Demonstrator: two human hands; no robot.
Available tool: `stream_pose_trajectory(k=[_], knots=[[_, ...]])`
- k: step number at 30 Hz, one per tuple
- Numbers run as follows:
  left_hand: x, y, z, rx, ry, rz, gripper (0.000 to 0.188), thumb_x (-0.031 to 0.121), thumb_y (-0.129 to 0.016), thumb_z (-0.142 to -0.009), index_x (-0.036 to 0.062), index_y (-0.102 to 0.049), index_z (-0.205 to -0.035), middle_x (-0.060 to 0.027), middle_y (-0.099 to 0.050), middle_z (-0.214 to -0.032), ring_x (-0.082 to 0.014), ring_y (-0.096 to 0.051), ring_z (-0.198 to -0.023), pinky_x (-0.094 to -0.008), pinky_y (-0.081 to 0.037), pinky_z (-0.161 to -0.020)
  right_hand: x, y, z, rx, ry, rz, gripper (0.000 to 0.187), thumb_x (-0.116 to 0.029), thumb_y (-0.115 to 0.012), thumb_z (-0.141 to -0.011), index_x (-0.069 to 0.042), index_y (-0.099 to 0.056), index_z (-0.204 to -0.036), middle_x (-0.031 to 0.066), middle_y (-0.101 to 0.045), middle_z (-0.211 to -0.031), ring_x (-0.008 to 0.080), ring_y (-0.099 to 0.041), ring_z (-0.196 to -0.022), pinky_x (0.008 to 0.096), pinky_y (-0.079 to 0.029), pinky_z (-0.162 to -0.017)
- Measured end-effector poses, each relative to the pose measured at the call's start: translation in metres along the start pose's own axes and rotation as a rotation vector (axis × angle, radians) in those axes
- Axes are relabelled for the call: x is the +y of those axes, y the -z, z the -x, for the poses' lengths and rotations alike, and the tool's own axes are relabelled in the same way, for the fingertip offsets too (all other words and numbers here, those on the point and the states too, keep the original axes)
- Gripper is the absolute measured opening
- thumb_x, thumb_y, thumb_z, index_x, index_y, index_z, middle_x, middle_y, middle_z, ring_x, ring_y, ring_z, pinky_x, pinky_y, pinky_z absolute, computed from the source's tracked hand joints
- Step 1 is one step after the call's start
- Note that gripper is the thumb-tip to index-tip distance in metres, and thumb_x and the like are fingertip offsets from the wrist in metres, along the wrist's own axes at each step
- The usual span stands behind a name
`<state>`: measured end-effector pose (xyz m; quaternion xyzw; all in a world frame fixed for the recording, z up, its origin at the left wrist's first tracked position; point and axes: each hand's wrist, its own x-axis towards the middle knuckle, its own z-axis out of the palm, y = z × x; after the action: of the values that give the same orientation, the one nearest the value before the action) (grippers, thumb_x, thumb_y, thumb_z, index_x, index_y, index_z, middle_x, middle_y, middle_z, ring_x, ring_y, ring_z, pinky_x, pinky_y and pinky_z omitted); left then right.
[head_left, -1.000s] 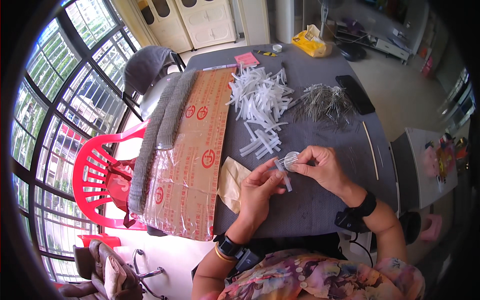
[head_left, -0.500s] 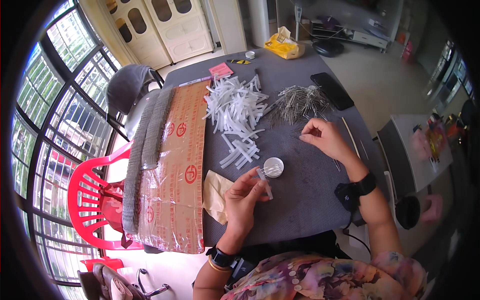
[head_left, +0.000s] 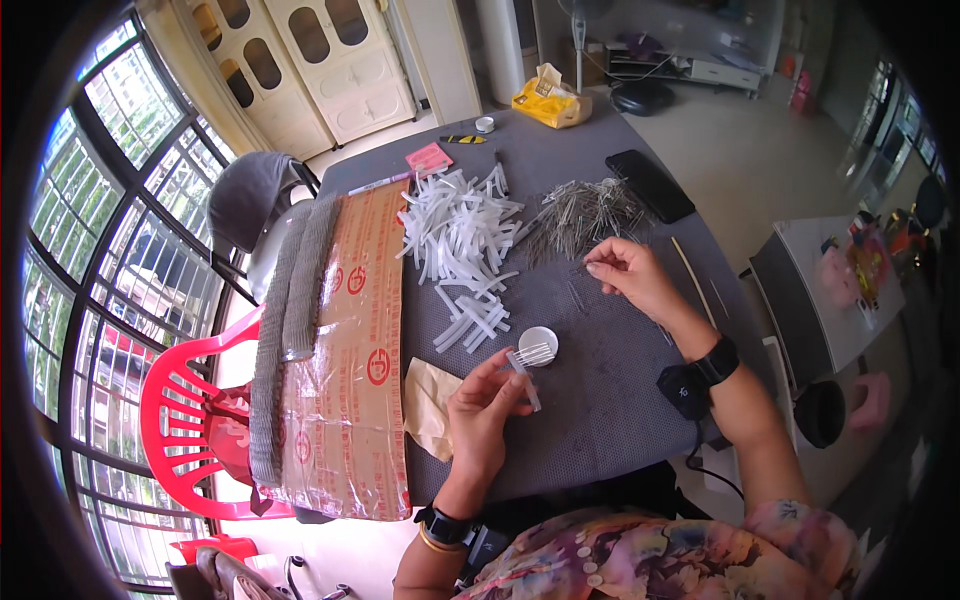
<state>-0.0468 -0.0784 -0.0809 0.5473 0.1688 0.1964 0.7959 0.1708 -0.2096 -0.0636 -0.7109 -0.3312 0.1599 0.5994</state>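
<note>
My left hand (head_left: 480,408) pinches a translucent white plastic strip (head_left: 530,391) between thumb and fingers. Several thin metal pins (head_left: 537,353) stick out from the strip's upper part, over a small round white dish (head_left: 541,333). Farther right, my right hand (head_left: 632,277) is held low over the table, thumb and fingertips pressed together; whatever they grip is too small to make out. Just beyond it lies a heap of thin metal pins (head_left: 588,214), with a few loose pins (head_left: 575,292) beside the fingertips. Left of that heap is a large pile of white strips (head_left: 455,230).
A taped brown cardboard sheet (head_left: 350,400) covers the table's left side, with grey ribbed rolls (head_left: 300,290) on it. Cream paper (head_left: 430,405) lies by my left wrist. A black phone (head_left: 650,186), a wooden stick (head_left: 695,275) and a yellow bag (head_left: 552,98) are farther off.
The whole view has shifted slightly. My right hand has moved a little, and loose pins now show near its fingertips. My left hand still holds the strip with pins near the dish.
</note>
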Motion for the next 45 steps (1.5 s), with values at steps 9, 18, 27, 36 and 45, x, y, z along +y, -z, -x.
stream_pose_trajectory(k=[9,18,27,36,45], knots=[[0.004,-0.001,-0.002,0.083,0.021,0.088,0.038,0.006,-0.056,-0.083,0.003,-0.047,-0.119,-0.0064,-0.06,-0.085,-0.0106,-0.059,-0.074,-0.0173,-0.049,-0.054,0.005,-0.014,0.008,-0.189,-0.137,-0.145,0.011,-0.011,-0.06,-0.08,-0.001,-0.057,-0.082,0.0005,-0.059,-0.071,0.0051,-0.055,-0.057,0.0174,-0.043,-0.049],[0.007,-0.002,-0.002,0.091,0.055,0.113,0.041,0.005,-0.054,-0.084,0.0032,-0.043,-0.124,-0.0068,-0.059,-0.084,-0.0099,-0.058,-0.074,-0.0185,-0.052,-0.053,-0.018,-0.02,0.014,-0.054,0.152,0.365,0.009,-0.008,-0.063,-0.077,0.0,-0.061,-0.074,0.0027,-0.06,-0.064,0.0062,-0.055,-0.054,0.0204,-0.043,-0.05],[0.005,0.001,-0.002,0.063,0.068,0.171,0.044,0.004,-0.055,-0.082,0.0038,-0.042,-0.124,-0.0069,-0.059,-0.087,-0.0112,-0.059,-0.076,-0.0203,-0.053,-0.056,-0.016,-0.054,0.025,-0.125,0.554,0.382,0.012,-0.012,-0.07,-0.067,-0.005,-0.063,-0.073,0.0037,-0.056,-0.072,0.0174,-0.052,-0.069,0.0285,-0.042,-0.062],[0.002,0.005,-0.003,0.052,0.069,0.175,0.036,0.004,-0.058,-0.081,0.0036,-0.047,-0.115,-0.0088,-0.061,-0.088,-0.0169,-0.062,-0.076,-0.0206,-0.051,-0.055,-0.025,-0.055,0.031,-0.117,0.262,0.092,0.011,-0.012,-0.068,-0.073,-0.003,-0.062,-0.074,0.0016,-0.06,-0.07,0.0098,-0.054,-0.065,0.0236,-0.043,-0.058],[0.001,0.006,-0.002,0.062,0.09,0.225,0.035,0.005,-0.059,-0.081,0.0046,-0.049,-0.114,-0.0101,-0.062,-0.089,-0.0179,-0.063,-0.075,-0.0212,-0.051,-0.056,-0.034,-0.064,0.046,-0.229,-0.012,-0.288,0.011,-0.009,-0.066,-0.077,0.0,-0.06,-0.078,0.0034,-0.063,-0.075,0.0049,-0.057,-0.068,0.0188,-0.046,-0.061]])
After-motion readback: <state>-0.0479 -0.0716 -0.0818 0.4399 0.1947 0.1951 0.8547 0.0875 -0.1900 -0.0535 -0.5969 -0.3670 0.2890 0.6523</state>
